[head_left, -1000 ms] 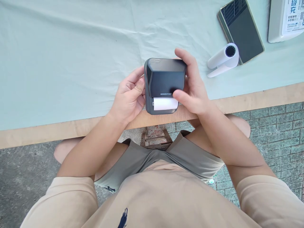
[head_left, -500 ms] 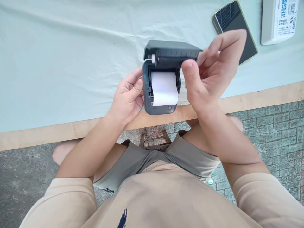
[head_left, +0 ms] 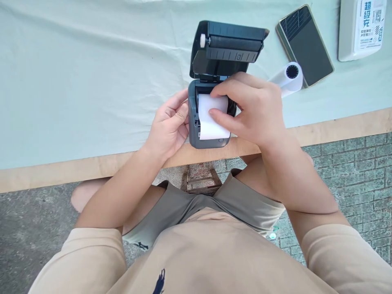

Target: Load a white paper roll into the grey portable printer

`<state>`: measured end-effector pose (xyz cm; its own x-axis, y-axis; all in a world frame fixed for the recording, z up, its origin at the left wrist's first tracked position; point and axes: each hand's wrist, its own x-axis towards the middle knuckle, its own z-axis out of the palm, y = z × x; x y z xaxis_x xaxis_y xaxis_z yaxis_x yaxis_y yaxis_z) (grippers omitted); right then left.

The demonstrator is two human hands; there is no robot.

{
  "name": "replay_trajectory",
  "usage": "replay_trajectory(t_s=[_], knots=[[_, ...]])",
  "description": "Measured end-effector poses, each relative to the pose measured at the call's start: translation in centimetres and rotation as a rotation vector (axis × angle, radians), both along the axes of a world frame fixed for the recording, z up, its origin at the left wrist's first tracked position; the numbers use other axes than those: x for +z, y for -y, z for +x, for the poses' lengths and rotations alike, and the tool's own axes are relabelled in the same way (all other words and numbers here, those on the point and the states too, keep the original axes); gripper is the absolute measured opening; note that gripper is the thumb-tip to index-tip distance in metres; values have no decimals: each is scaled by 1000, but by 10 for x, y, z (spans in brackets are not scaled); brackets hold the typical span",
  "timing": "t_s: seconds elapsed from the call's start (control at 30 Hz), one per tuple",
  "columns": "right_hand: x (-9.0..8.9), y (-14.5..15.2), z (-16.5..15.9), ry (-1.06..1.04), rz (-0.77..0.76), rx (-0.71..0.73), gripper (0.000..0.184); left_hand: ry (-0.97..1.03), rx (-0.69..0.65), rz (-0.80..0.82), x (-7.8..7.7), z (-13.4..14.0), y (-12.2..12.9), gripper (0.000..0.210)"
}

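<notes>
My left hand point(head_left: 170, 122) grips the left side of a dark grey mini label printer point(head_left: 192, 118), thumb toward the front. The printer's lid point(head_left: 226, 45) stands raised, showing a black roller with a white gear at its end. White paper point(head_left: 212, 120) sits in the compartment and its loose end hangs over the front edge. My right hand point(head_left: 251, 106) reaches over the printer from the right, thumb and index finger apart, their tips at the paper. Its other fingers are partly hidden.
A white paper roll point(head_left: 292, 83) with a black core lies right of my right hand, partly hidden by it. Beyond it are a smartphone point(head_left: 309, 47) and a white box with a printed label point(head_left: 352, 32). The table's wooden edge point(head_left: 337, 126) runs in front of me.
The lid has swung further up and back. My right hand has let go of it and moved down and left to the paper. The white roll beside the phone has come into view.
</notes>
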<state>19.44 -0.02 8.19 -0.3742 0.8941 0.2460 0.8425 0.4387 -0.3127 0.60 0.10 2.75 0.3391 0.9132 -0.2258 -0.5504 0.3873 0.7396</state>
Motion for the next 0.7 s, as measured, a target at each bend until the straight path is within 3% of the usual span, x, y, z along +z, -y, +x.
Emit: replay_trajectory(t_s=[0.2, 0.4, 0.5, 0.63, 0.7], knots=[[26, -2, -8, 360, -243, -54, 27, -14, -16, -4, 2, -1, 1, 25], [36, -2, -12, 391, -233, -17, 32, -67, -22, 29, 0, -2, 3, 23], [35, 7, -2, 148, -211, 19, 34, -90, -32, 31, -1, -2, 3, 25], [31, 19, 20, -558, -268, 74, 40, -157, -19, 62, -5, -3, 2, 25], [29, 19, 32, -892, -251, -43, 34, -178, -34, 70, -6, -4, 2, 28]])
